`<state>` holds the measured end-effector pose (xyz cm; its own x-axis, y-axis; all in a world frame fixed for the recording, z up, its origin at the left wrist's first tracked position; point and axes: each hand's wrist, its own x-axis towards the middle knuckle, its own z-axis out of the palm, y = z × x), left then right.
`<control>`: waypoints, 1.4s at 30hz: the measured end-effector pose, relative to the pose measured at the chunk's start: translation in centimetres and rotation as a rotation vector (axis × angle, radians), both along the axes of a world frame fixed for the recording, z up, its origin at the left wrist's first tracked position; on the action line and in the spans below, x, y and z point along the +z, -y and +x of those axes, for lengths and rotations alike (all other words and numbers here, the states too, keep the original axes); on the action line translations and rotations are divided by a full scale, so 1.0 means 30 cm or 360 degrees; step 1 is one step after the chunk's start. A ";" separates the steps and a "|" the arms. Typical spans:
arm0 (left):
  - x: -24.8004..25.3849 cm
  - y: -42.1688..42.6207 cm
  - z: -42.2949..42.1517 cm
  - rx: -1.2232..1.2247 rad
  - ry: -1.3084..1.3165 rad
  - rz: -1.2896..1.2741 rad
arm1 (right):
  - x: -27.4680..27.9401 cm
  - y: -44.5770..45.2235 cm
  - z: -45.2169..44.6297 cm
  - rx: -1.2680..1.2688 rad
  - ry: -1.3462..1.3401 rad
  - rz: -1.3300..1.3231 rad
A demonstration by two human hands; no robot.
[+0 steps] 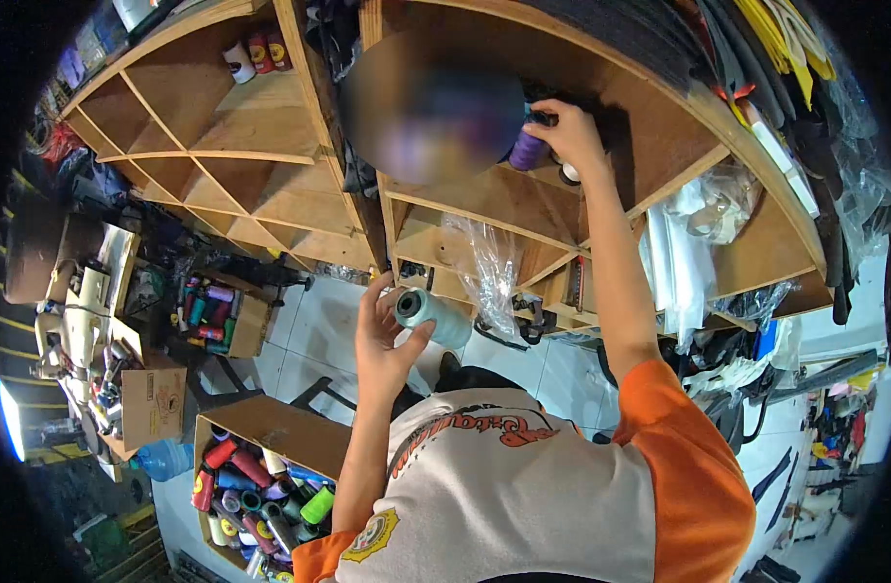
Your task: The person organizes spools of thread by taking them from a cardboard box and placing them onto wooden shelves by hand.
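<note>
Spool of purple thread [527, 153] sits in the right hand's pinching grip [574, 138] inside a wooden shelf [523, 199]; the left hand [379, 340] wraps around a pale green cone [441, 324] outside the front edge. Handling thread at the shelf appears the step in hand; the next move likely calls for clearing the white spool [569, 174] alongside, with open room over the tiled floor [300, 335].

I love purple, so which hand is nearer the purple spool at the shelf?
Right: the right hand holds the purple spool near its top; the left hand is away, lower down.
</note>
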<state>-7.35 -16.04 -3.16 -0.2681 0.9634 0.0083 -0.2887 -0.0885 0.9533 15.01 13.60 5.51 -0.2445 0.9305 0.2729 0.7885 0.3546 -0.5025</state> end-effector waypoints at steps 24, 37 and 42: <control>0.136 -0.198 0.162 -0.0230 -0.1009 0.0224 | 0.091 0.640 -0.047 0.0501 0.0220 -0.0569; 0.077 -0.236 0.185 -0.0257 -0.1121 0.0509 | 0.119 0.308 0.097 -0.0157 0.0481 0.0037; 0.036 -0.196 0.128 -0.0181 -0.1027 0.0400 | 0.082 0.123 0.079 -0.0246 0.0570 0.0013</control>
<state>-3.53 -10.16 -2.08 -0.0321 0.9331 0.3581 0.3075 -0.3317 0.8919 17.38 9.91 7.97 -0.1828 0.9620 0.2030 0.9580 0.2207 -0.1833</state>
